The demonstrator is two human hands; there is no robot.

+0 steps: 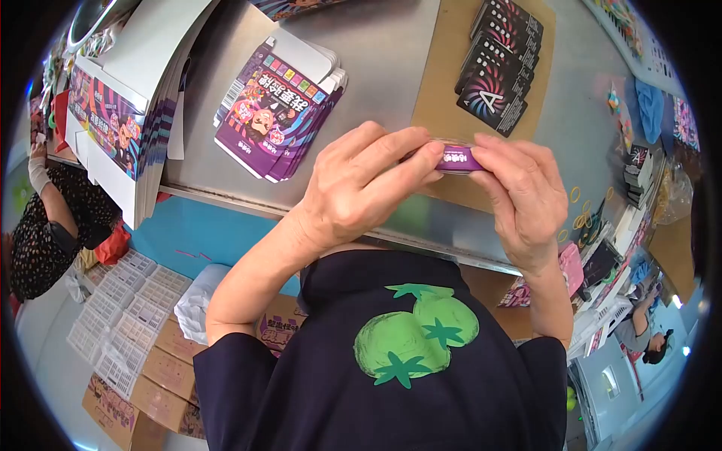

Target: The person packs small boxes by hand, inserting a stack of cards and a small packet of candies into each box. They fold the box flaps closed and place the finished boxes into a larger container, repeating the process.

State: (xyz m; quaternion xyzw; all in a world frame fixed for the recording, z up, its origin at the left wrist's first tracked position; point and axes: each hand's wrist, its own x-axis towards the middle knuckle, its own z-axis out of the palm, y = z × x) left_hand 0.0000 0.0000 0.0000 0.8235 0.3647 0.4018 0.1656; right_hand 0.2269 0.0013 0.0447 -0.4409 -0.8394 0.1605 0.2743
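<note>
My two hands meet over the front edge of a metal table point(383, 75). Between them is a small purple box point(459, 158) with white lettering, held flat and end to end. My left hand point(353, 188) wraps its fingers over the box's left end and hides most of it. My right hand point(523, 203) pinches the right end with fingers and thumb. Beyond the box lies a pile of black card decks point(496, 64) on a brown cardboard sheet point(444, 98).
A stack of flat purple box blanks point(278, 113) lies at the table's middle and a taller stack of printed cartons point(120, 105) at its left. Rubber bands point(577, 207) lie at right. White trays point(128, 316) and cardboard boxes point(158, 376) stand on the floor. Other people point(53, 218) work nearby.
</note>
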